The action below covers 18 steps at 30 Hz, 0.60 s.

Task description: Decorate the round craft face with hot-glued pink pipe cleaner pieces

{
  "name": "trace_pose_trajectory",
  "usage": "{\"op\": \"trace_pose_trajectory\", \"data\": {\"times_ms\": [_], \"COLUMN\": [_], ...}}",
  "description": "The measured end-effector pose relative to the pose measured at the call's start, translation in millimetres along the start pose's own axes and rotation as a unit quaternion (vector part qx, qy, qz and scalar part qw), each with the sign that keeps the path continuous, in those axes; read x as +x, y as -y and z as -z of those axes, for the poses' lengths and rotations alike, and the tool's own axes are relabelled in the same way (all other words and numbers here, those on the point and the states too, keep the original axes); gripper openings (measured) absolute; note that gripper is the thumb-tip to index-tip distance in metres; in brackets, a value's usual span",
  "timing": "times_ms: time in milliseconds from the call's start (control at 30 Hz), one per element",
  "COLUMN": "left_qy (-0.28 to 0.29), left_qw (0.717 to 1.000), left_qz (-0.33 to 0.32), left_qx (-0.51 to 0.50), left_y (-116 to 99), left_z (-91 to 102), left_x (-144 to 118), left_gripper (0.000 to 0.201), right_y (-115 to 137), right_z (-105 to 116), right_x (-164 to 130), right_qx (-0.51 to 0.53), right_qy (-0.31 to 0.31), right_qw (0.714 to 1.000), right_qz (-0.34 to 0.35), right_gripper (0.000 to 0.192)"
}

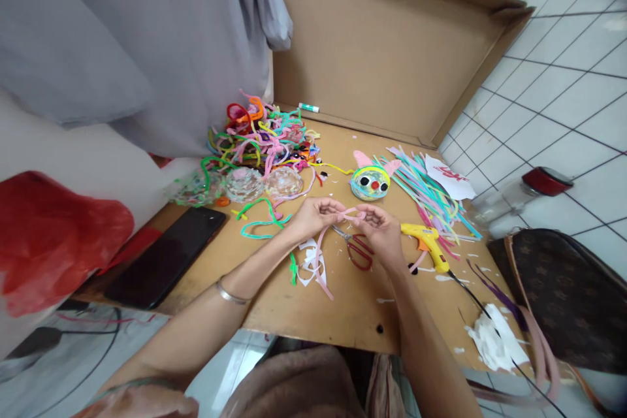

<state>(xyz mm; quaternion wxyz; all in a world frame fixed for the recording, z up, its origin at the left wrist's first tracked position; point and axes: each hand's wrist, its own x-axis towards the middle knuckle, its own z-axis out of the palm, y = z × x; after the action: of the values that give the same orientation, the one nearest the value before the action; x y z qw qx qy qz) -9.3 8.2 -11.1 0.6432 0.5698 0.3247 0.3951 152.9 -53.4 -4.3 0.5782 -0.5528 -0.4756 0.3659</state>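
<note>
Both forearms reached forward over the tabletop (274,300). The left hand (313,215) and right hand (379,230) met, each grip pinching the pink pipe cleaner (353,213) above the scissors (357,249).

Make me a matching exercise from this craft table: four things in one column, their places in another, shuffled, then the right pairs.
Things:
1. glue gun
2. phone
3. scissors
4. glue stick

Places:
A. at the foot of the cardboard sheet, far side of the table
B. on the table under the two hands
C. left edge of the table, screen dark
D. just right of the right hand

Pairs: 1-D, 2-C, 3-B, 4-A
</note>
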Motion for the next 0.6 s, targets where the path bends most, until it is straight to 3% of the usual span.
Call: {"op": "trace_pose_trajectory", "data": {"times_ms": [233,600], "left_qy": [-0.009,-0.012], "left_qw": [0.998,0.992], "left_qz": [0.03,0.003], "left_qx": [0.048,0.122], "left_y": [-6.0,-6.8], "left_z": [0.3,-1.2], "left_x": [-3.8,-4.7], "left_gripper": [0.041,0.037], "right_y": [-0.6,-3.4], "right_z": [-2.9,-2.7], "right_x": [-1.2,-1.5], "right_qx": [0.003,-0.024], "right_qy": [-0.014,-0.038], "right_qw": [1.0,0.999], "right_qz": [0.006,0.024], "right_gripper": [0.034,0.032]}}
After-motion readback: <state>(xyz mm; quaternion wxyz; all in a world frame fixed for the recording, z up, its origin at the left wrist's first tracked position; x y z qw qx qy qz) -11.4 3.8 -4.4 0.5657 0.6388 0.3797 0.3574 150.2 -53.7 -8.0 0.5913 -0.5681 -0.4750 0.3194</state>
